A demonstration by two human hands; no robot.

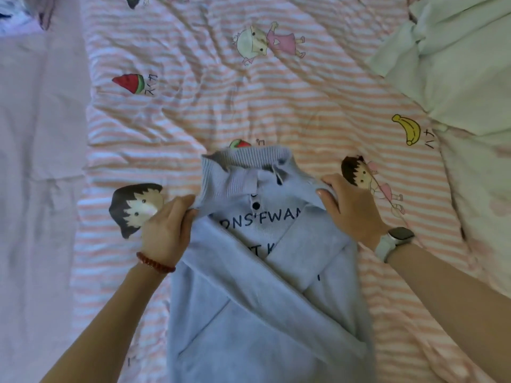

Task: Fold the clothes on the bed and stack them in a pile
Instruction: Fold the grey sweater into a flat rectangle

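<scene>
Pale blue sweater (265,272) with dark lettering lies on a pink-and-white striped, cartoon-printed quilt (276,92).

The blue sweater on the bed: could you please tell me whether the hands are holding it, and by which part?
Yes. Both hands grip the blue sweater at its shoulders: the left hand at one, the right hand at the other, beside the collar.
</scene>
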